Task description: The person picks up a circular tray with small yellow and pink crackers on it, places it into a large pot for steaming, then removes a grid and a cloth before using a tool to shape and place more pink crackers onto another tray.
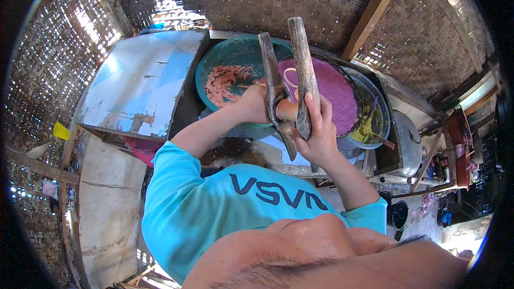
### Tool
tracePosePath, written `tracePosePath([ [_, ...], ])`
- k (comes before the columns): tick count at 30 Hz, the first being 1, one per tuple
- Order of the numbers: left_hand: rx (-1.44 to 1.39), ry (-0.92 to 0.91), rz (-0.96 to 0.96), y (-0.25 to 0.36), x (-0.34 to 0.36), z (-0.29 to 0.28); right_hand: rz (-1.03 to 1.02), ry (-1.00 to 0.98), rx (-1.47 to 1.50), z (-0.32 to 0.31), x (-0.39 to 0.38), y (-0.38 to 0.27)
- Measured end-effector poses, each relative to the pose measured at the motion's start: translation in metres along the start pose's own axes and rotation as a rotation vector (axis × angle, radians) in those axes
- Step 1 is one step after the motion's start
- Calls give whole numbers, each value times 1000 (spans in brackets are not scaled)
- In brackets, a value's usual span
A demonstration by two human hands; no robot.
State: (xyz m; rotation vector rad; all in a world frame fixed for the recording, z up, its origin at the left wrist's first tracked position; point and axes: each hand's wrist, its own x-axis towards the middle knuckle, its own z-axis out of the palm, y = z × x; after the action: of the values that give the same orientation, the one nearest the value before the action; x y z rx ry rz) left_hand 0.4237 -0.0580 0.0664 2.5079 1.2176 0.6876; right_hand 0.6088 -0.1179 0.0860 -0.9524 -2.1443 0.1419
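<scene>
I hold a weathered wooden tool with two upright bars [304, 53] and a pale cylinder [287, 110] between them. My left hand [252, 104] is closed on the left bar. My right hand [319, 134] grips the lower part of the right bar. Behind the tool, a teal basin [206, 61] holds pink dough-like paste [225, 83]. To its right lies a round purple mass [332, 91], with a thin pale ring [289, 75] over its left part, partly hidden by the tool. A metal bowl [383, 112] at the right holds yellow-green paste [367, 127] and a utensil.
A worn blue-white board [134, 69] tops the left end of the bench. A large metal pot [407, 155] stands at the right, near red shelving [460, 144]. Woven walls [251, 0] and wooden posts [377, 8] surround the bench. A small yellow object [61, 130] is at the left.
</scene>
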Motion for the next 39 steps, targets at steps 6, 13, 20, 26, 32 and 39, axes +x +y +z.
tracePosePath([
  [6, -235, 210, 178, -40, 27, 25, 432, -308, 932, -12, 11, 44],
  [13, -1721, -268, 386, -21, 94, -52, 600, -749, 1564, -20, -18, 102],
  [20, -1598, -218, 950, 31, 172, -75, 635, -908, 1697, -56, 12, 169],
  [26, -1737, -59, 553, -47, 227, -40, 884, -772, 1673, -67, 33, 232],
  [32, -2140, 143, 82, -128, 261, 11, 855, -923, 1496, -39, 70, 260],
  [39, -2261, 278, -19, -177, 261, 63, 1042, -859, 1405, -30, 64, 301],
])
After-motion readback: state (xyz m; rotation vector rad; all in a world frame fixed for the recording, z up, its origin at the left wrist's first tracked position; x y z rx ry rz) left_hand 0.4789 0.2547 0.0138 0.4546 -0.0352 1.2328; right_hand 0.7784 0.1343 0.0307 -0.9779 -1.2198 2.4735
